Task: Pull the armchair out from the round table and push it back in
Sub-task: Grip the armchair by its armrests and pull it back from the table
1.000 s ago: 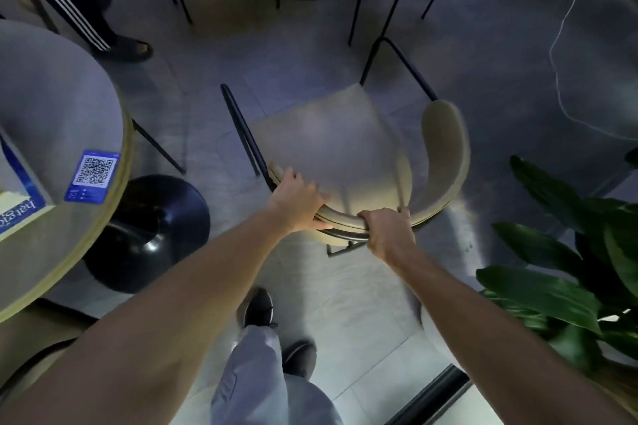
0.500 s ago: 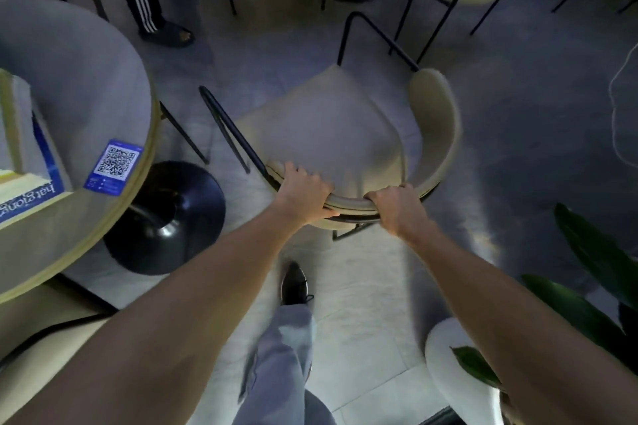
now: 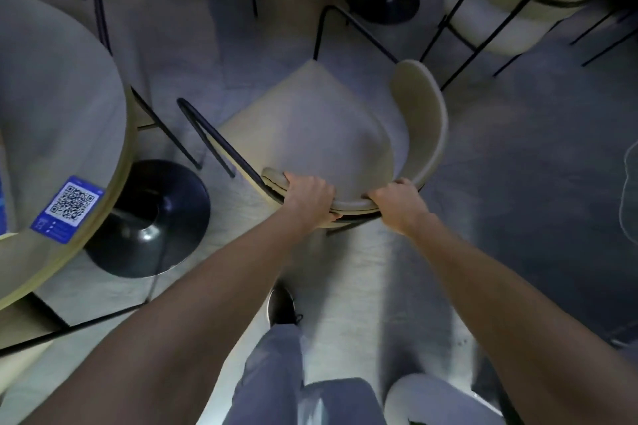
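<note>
On grey floor beside the round table, both hands grip the armchair backrest, seat pointing away

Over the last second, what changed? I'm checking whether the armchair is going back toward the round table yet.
The armchair has closed in on the round table and its black base; the plant has left view. Left hand and right hand keep gripping the backrest.

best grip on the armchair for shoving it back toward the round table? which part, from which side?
Grip the curved backrest rim of the armchair, coming from behind it. It's the nearest graspable edge, and wide enough for two hands. The left hand and right hand already wrap it, spaced apart, which probably helps in steering toward the round table.
</note>
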### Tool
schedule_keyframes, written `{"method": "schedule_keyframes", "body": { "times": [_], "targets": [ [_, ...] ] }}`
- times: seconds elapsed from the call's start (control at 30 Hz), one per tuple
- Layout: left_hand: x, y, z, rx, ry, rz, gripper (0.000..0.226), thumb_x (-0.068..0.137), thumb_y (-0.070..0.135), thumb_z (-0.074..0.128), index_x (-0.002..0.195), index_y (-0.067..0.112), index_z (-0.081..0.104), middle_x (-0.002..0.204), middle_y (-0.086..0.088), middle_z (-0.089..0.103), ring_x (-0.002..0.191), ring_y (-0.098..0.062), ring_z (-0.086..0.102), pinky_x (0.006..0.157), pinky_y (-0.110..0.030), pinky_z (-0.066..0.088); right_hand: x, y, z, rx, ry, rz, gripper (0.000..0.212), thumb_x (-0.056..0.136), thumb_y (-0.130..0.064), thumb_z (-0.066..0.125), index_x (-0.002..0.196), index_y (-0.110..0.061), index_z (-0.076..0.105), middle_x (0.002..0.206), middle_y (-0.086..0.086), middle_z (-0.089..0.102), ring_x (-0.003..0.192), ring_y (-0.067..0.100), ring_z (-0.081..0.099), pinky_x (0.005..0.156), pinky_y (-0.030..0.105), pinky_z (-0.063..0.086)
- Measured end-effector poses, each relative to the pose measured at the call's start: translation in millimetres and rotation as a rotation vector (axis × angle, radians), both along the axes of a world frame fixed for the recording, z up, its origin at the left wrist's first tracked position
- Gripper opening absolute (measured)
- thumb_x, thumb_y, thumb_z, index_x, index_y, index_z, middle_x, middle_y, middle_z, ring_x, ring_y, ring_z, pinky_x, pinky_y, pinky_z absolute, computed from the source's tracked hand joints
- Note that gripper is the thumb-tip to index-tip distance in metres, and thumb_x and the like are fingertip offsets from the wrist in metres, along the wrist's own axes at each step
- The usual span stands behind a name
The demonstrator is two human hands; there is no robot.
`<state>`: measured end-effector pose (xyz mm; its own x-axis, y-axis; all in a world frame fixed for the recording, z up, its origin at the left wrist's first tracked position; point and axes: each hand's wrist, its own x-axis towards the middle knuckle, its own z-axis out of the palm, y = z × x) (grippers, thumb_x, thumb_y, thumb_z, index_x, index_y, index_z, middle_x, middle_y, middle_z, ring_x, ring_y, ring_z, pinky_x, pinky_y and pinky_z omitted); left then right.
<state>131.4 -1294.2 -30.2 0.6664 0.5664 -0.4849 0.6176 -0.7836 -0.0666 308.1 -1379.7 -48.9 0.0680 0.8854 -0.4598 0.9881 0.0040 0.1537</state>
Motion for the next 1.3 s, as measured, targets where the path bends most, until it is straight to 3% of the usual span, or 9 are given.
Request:
{"method": "schedule_keyframes", "body": {
  "times": [0.33, 0.5, 0.63, 0.77, 0.93, 1.1, 1.3],
  "targets": [
    [79, 23, -3, -0.084, 0.046, 0.208, 0.047, 0.084, 0.054, 0.057, 0.121, 0.025, 0.057, 0.115, -0.002, 0.064, 0.103, -0.025, 0.062, 0.098, -0.060, 0.035, 71, 57, 5, -0.007, 0.014, 0.203, 0.046, 0.088, -0.013, 0.052, 0.127, -0.035, 0.061, 0.112, -0.002, 0.072, 0.106, 0.023, 0.066, 0.099, 0.039, 0.040],
    [136, 17, -9, -0.187, -0.062, 0.383, 0.047, 0.089, 0.052, 0.054, 0.126, 0.022, 0.054, 0.126, -0.004, 0.061, 0.114, -0.026, 0.060, 0.097, -0.050, 0.040, 109, 79, 7, -0.066, 0.060, 0.381, 0.040, 0.087, -0.020, 0.058, 0.126, -0.030, 0.058, 0.114, 0.003, 0.069, 0.110, 0.027, 0.062, 0.096, 0.038, 0.043],
    [171, 11, -9, -0.224, -0.013, 0.548, 0.053, 0.088, 0.057, 0.056, 0.126, 0.020, 0.053, 0.123, -0.004, 0.062, 0.112, -0.027, 0.061, 0.100, -0.058, 0.037, 136, 95, 12, -0.143, 0.138, 0.551, 0.045, 0.085, -0.023, 0.063, 0.129, -0.023, 0.055, 0.118, 0.004, 0.068, 0.113, 0.030, 0.062, 0.093, 0.038, 0.045],
    [187, 3, -9, -0.186, 0.025, 0.657, 0.055, 0.089, 0.054, 0.054, 0.130, 0.019, 0.051, 0.125, -0.007, 0.058, 0.113, -0.030, 0.059, 0.100, -0.050, 0.036, 174, 115, 19, -0.188, 0.087, 0.646, 0.046, 0.086, -0.016, 0.059, 0.131, -0.025, 0.054, 0.120, 0.005, 0.065, 0.113, 0.031, 0.060, 0.094, 0.040, 0.045],
    [210, -9, -10, -0.134, 0.025, 0.733, 0.057, 0.090, 0.055, 0.051, 0.133, 0.018, 0.046, 0.130, -0.010, 0.053, 0.117, -0.033, 0.055, 0.102, -0.052, 0.035, 224, 133, 18, -0.110, -0.011, 0.700, 0.039, 0.086, -0.011, 0.056, 0.125, -0.018, 0.057, 0.120, 0.005, 0.066, 0.115, 0.031, 0.058, 0.099, 0.041, 0.042],
    [224, -9, -18, -0.086, 0.002, 0.807, 0.041, 0.088, 0.051, 0.057, 0.122, 0.026, 0.054, 0.120, -0.005, 0.063, 0.112, -0.029, 0.059, 0.098, -0.044, 0.036, 233, 135, 4, -0.055, 0.001, 0.722, 0.032, 0.090, -0.010, 0.048, 0.120, -0.019, 0.057, 0.117, 0.005, 0.066, 0.115, 0.031, 0.056, 0.102, 0.042, 0.034],
    [232, -15, -15, -0.038, 0.052, 0.880, 0.034, 0.089, 0.050, 0.059, 0.115, 0.028, 0.058, 0.106, -0.002, 0.065, 0.100, -0.027, 0.062, 0.095, -0.043, 0.037, 234, 140, -13, -0.064, 0.082, 0.739, 0.039, 0.083, -0.010, 0.057, 0.115, -0.033, 0.063, 0.109, -0.002, 0.068, 0.112, 0.026, 0.057, 0.099, 0.044, 0.030]
  ]
}}
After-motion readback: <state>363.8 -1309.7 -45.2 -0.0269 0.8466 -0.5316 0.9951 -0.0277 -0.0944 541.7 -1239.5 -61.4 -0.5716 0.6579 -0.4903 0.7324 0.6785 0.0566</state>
